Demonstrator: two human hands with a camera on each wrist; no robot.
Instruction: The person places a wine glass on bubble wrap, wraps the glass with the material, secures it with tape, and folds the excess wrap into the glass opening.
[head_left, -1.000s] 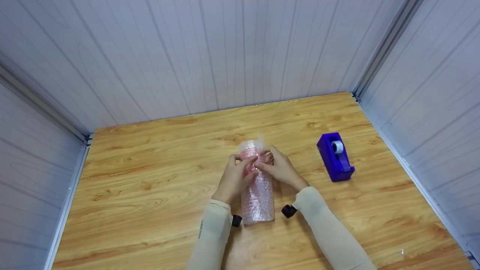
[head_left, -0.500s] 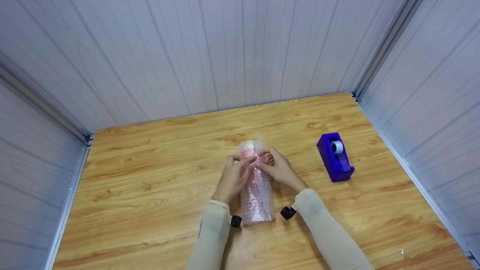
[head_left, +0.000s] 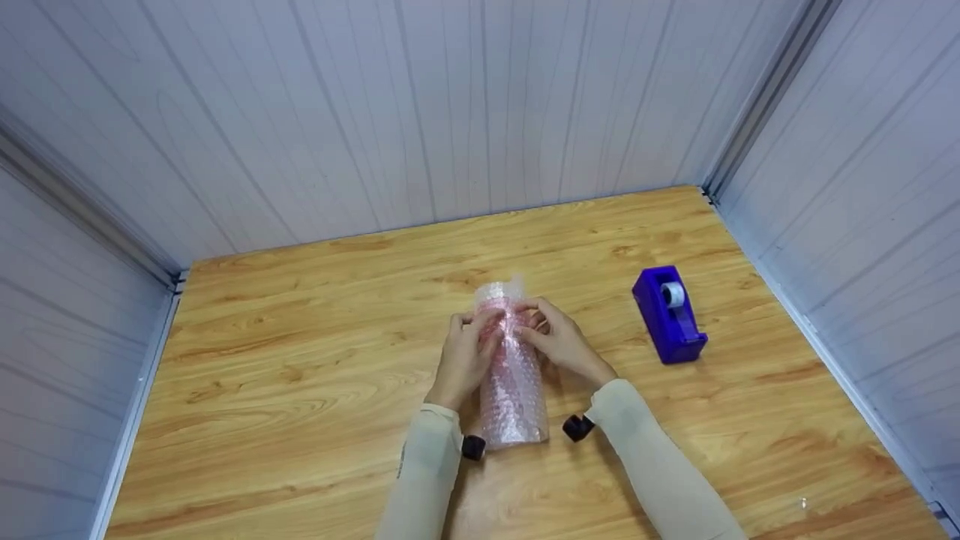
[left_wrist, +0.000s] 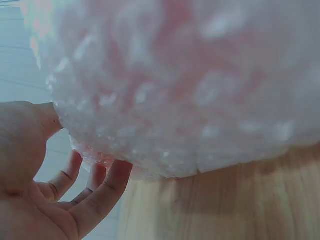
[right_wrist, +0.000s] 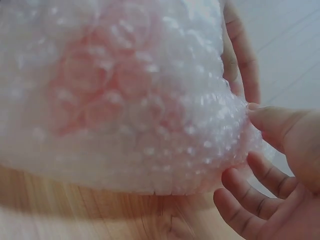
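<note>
A long roll of bubble wrap [head_left: 514,405] lies on the wooden table, pointing away from me. Something pink or red shows through its layers, but its kind is hidden. Along the roll's left side my left hand [head_left: 461,360] holds it near the far end, thumb on top and fingers against the side. My right hand [head_left: 562,341] grips the opposite side, its thumb and fingertips on the wrap. Both wrist views show the bubbly surface up close, with the left fingers [left_wrist: 102,197] and right fingers [right_wrist: 250,200] bent against its lower edge.
To the right of the roll stands a blue tape dispenser [head_left: 670,315] carrying a roll of clear tape [head_left: 673,294]. Pale panel walls [head_left: 450,112] enclose the wooden table [head_left: 300,360] at the back and both sides. A tiny clear scrap [head_left: 804,503] lies at the lower right.
My left thumb has shifted slightly left, away from the right hand's fingertips, along the top of the bubble wrap. The roll and the tape dispenser stay in place.
</note>
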